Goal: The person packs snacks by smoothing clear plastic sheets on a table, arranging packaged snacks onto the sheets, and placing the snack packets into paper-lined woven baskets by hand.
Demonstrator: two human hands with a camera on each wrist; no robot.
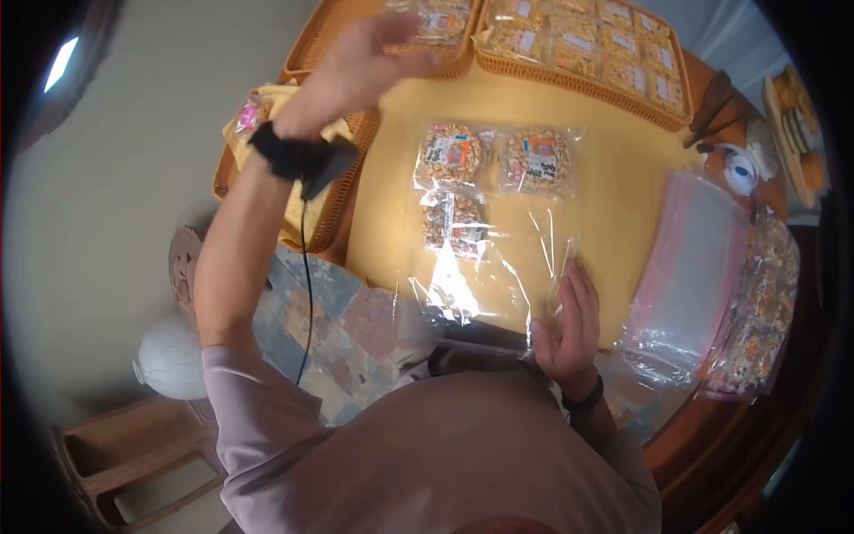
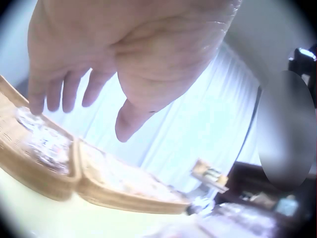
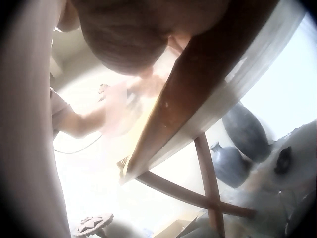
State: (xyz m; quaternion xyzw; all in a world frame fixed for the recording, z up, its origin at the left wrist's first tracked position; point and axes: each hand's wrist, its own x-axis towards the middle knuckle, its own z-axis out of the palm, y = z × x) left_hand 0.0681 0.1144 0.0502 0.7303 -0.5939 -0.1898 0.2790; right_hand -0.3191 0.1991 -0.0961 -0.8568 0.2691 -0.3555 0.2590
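Note:
My left hand (image 1: 356,71) is raised at the near side of the left wicker basket (image 1: 307,53), where packets of nut cakes (image 1: 436,22) lie at the far right end. The left wrist view shows its fingers (image 2: 69,91) extended and apart, with nothing in them. On the yellow cloth lies a large clear plastic bag (image 1: 511,289). Two round packed nut cakes (image 1: 540,158) sit side by side at its far part, and a third cake (image 1: 454,227) lies nearer on the left under glare. With straight fingers, my right hand (image 1: 574,325) rests at the bag's near right edge.
A second basket (image 1: 583,76) is filled with packed nut cakes. On the right lie a stack of pink-edged plastic bags (image 1: 689,267), more packed cakes (image 1: 769,276) and a tape roll (image 1: 741,169). A cloth-lined basket (image 1: 334,214) stands at left.

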